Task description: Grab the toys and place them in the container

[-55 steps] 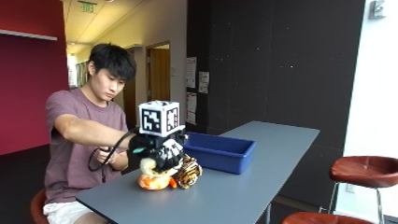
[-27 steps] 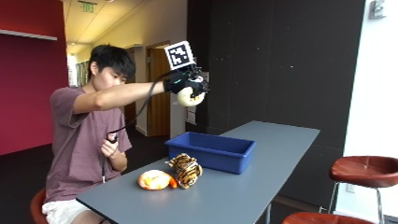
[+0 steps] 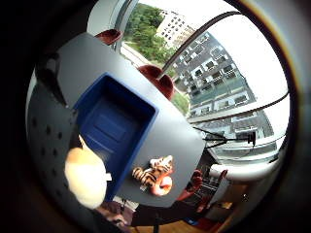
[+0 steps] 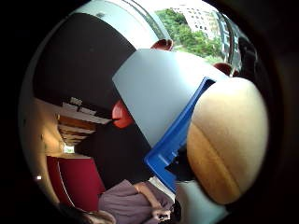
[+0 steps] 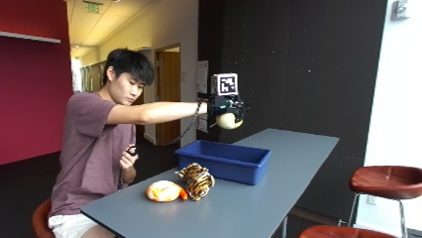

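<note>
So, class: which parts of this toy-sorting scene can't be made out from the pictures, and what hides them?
- Outside view: the blue container's floor, hidden behind its near wall.
- Outside view: the gloved right hand's grip on the cream toy, too small to read finger by finger.
- Thumb side palm view: most of the container, covered by the cream toy.
- Little finger side palm view: the orange toy, largely hidden under the tiger toy beside the container.

Office or campus lounge: long grey table (image 5: 264, 198), bar stools (image 5: 389, 181), exit-signed corridor (image 5: 92, 7).
</note>
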The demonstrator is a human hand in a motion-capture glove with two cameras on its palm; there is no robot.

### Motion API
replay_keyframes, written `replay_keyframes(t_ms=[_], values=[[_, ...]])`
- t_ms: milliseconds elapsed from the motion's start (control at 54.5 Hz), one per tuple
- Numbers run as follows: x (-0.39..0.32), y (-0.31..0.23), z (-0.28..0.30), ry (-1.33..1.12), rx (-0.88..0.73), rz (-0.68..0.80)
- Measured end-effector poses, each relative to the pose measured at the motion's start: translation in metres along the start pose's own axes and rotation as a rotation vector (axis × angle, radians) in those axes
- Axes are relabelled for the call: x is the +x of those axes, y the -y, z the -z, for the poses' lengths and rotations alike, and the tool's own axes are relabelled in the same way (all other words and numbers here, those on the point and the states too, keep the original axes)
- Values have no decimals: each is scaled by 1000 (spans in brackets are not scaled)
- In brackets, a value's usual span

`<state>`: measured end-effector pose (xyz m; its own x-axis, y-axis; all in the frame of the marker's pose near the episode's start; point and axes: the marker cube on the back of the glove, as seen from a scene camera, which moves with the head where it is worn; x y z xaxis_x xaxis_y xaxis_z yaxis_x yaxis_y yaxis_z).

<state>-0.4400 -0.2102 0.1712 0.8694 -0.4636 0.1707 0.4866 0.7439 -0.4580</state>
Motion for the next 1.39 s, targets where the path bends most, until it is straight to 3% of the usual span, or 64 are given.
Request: replay_keyframes(t_ms=[73, 128, 165, 183, 257, 312, 422, 642, 734, 807, 844, 899, 990, 1064, 1155, 1394], values=[[3, -2, -9, 27, -203, 20], [12, -1, -17, 22, -339, -115], [21, 2, -20, -12, -331, -255], [23, 2, -19, -11, -310, -256], [30, -12, -8, 81, -229, -14], [45, -25, 2, 99, -207, -10], [70, -50, 16, 37, -238, -203], [148, -141, 52, -28, -240, -408], [164, -182, 59, 11, -253, -269], [176, -207, 53, -9, -268, -335], [179, -220, 48, -14, -280, -298], [186, -242, 37, -11, -303, -194], [195, -262, 12, -11, -336, -304], [207, -285, -14, -27, -376, -180], [208, -302, -66, 99, -407, -418], [196, -356, -204, -2, -544, -522]])
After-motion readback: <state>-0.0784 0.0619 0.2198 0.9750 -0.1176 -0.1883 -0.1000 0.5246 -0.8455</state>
